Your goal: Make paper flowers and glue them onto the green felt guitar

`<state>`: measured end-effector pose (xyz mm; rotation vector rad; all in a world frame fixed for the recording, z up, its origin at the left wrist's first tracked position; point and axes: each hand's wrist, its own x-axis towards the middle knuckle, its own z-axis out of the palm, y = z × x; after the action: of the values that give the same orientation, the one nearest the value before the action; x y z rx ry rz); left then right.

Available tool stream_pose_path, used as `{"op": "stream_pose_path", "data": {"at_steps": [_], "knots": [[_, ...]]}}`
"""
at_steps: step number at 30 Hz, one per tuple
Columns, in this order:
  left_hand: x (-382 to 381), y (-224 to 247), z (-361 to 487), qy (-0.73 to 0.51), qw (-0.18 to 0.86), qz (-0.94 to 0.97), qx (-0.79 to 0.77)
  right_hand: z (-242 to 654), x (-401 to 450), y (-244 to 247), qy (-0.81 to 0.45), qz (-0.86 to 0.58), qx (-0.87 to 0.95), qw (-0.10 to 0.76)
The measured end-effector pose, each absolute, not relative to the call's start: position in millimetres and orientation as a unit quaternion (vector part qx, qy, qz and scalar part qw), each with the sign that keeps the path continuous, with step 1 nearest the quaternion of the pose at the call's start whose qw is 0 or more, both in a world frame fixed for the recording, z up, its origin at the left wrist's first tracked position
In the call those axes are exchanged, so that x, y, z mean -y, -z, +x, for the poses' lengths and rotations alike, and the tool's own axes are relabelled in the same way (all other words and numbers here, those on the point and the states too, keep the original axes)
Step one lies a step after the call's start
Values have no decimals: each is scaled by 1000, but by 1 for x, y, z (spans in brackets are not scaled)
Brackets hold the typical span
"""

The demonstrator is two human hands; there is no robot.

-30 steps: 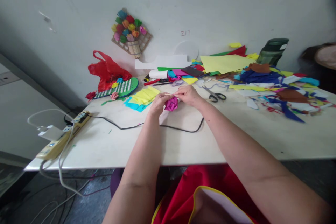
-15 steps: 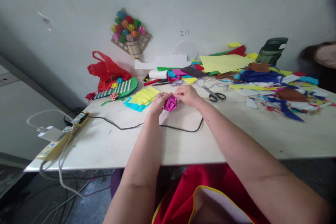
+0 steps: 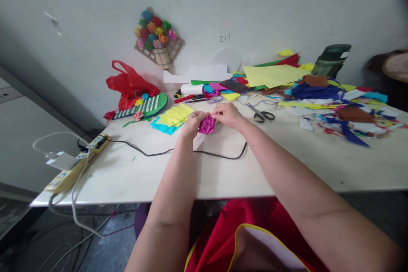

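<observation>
**White bench below a pale wall, magenta paper flower at the fingertips**

Against the wall (image 3: 270,8) leans a bunch of colourful flowers (image 3: 157,32), and across the bench (image 3: 127,182) lie paper and scraps (image 3: 318,93). Near the middle, just above the bench top, the magenta paper flower (image 3: 207,126) sits between the two hands. Its folds are gathered into a rounded bloom, so the main shaping looks done. No stem or leaf shows on it from where I stand; whether anything is left at its base, I cannot tell.

The left hand (image 3: 191,124) has a narrow grip on the flower's edge. The right hand (image 3: 230,114) is pinched narrow beside those fingertips, at the top of the bloom; what it pinches is too small to make out. Scissors (image 3: 262,116) lie to its right, yellow sheets (image 3: 176,114) beyond the left hand.
</observation>
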<state>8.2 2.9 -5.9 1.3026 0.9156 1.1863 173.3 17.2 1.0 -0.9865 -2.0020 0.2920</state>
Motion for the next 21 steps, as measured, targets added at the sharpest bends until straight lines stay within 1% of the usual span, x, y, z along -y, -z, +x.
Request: {"op": "stream_pose_path", "data": {"at_steps": [3,7,12,15,19,21], "knots": [[-1,3,9,-499,553,544,-386,173,-17,-1,-131,-403,792,439],[-1,2,10,-500,556,547,-377,175,-15,-2,-147,-373,798,450],[-2,4,9,-502,547,555,-376,177,-10,-7,-178,-361,800,445],[-3,5,8,-494,542,559,-386,181,-9,-10,-202,-366,807,418],[-3,5,7,-488,537,562,-398,188,-10,-11,-251,-365,829,342],[-2,4,6,-488,539,556,-402,190,-11,-10,-250,-367,836,323]]}}
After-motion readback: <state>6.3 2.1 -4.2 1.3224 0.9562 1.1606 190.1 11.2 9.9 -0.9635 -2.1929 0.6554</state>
